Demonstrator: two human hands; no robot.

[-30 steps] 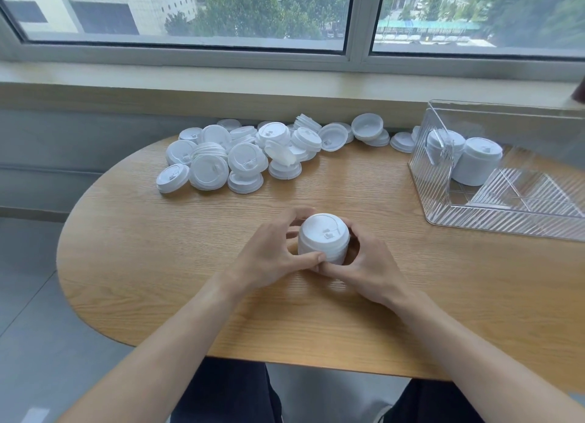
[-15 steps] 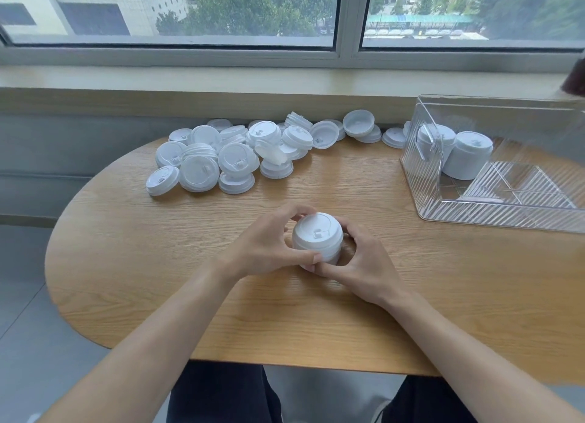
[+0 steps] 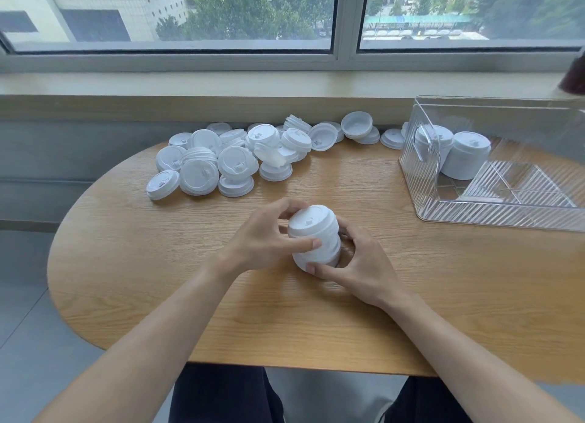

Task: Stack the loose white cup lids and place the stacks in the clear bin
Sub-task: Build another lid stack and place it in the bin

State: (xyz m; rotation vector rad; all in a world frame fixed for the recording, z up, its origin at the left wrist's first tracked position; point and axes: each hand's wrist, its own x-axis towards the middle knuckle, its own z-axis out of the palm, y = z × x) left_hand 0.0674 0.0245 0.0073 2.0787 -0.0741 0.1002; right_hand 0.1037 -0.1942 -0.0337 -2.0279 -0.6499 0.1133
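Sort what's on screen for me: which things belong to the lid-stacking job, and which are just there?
Job:
lid stack, gripped by left hand and right hand
loose lids
clear bin
two finished stacks in the bin

Just there:
wooden table
window sill

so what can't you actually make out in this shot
Head view, the only one:
- Base of the held stack: hidden by the left hand and right hand, so whether it rests on the table is unclear.
- Lid count in it: edges blur together.
- Clear bin: right end cut off by the frame edge.
- Loose lids: rear ones hidden behind front ones.
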